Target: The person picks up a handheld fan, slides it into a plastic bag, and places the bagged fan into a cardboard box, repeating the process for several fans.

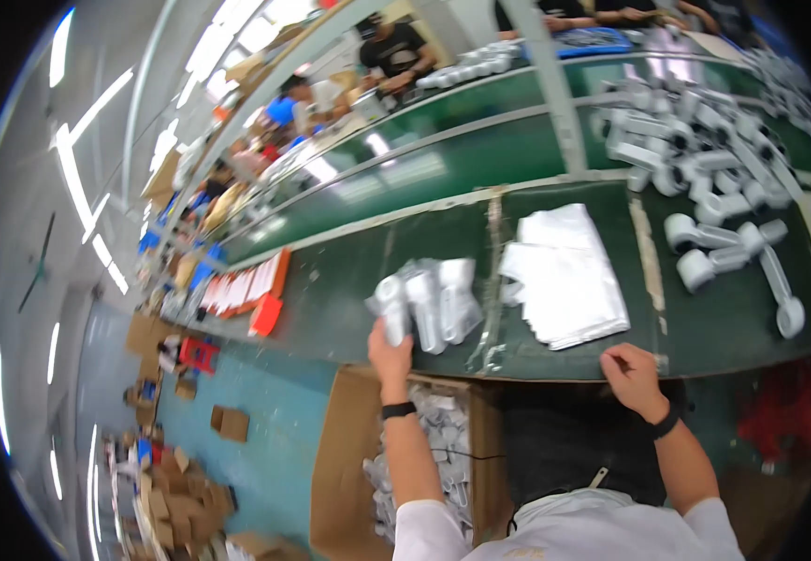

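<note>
At the near edge of the green table, my left hand [391, 353] grips the lower end of a white handheld device [392, 309] in a clear plastic bag. It is the leftmost in a short row; more bagged white devices [435, 304] lie just to its right. My right hand [632, 374] is curled closed by the table edge, with nothing visible in its fingers. Beyond it lies a stack of flat white plastic bags [569, 280]. Several unbagged white devices with long handles and round heads [738, 248] lie farther right.
A large heap of white devices [695, 140] covers the far right. Below the table edge stands an open cardboard box [349, 467] holding more white pieces. An orange tray [260, 299] with papers sits at the left. A metal post [550, 93] rises behind; co-workers sit across the line.
</note>
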### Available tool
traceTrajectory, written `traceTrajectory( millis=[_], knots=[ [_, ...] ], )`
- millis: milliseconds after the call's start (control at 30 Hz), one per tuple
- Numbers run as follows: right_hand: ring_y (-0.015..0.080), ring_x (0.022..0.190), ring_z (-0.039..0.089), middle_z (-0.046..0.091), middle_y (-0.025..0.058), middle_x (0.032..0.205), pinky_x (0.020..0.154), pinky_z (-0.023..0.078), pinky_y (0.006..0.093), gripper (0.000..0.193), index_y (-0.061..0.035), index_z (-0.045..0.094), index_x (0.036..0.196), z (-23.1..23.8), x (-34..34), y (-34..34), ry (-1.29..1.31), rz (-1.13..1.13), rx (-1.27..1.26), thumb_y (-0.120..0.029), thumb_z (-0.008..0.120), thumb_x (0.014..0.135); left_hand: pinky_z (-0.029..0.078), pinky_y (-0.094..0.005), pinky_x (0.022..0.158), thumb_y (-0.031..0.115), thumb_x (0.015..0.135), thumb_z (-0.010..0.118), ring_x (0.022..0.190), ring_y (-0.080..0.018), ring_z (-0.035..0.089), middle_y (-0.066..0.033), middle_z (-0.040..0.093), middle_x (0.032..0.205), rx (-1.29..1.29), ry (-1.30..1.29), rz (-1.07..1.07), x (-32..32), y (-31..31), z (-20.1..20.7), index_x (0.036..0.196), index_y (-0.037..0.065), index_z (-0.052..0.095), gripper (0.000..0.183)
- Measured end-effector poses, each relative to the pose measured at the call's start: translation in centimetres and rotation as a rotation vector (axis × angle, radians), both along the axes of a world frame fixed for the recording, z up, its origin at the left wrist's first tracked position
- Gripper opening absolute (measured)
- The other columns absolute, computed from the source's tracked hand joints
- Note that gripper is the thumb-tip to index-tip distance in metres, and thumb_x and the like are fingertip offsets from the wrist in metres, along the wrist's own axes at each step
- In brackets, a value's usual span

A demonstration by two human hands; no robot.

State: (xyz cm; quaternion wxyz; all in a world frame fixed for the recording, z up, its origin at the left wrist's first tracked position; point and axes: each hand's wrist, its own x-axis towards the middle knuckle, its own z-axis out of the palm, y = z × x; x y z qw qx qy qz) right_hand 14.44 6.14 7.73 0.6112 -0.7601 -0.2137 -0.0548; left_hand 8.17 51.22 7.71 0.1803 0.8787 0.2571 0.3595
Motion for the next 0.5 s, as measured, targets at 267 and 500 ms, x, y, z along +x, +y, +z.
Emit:
traceTrajectory(
  millis=[267,500],
  knots=[
    [0.0057,0.058,0.045,0.054,0.0006,0.068,0.053,0.038,0.0227,0.009,0.0016,0.062,0.083,-1.4,0.1,-1.5,0.112,-0.026,0.005,-0.006,0.063,0.088,0.054,-0.0271,0.051,0.018,0.091,0.063,0.068,-0.0107,0.062,-0.0064,0.069,0.086,-0.851,-0.460,-0.042,2.5,-3.7,0.2,0.102,-0.003,0.065,0.024],
    [0.0045,0.058,0.043,0.053,-0.0006,0.068,0.052,0.035,0.0215,0.010,0.0023,0.062,0.083,-1.2,0.2,-1.2,0.122,-0.010,0.020,-0.006,0.062,0.089,0.050,-0.0404,0.066,0.020,0.087,0.062,0.071,-0.0314,0.065,-0.0158,0.068,0.090,-0.160,-0.022,0.241,2.2,-5.0,-0.2,0.097,0.002,0.067,0.021]
  ],
)
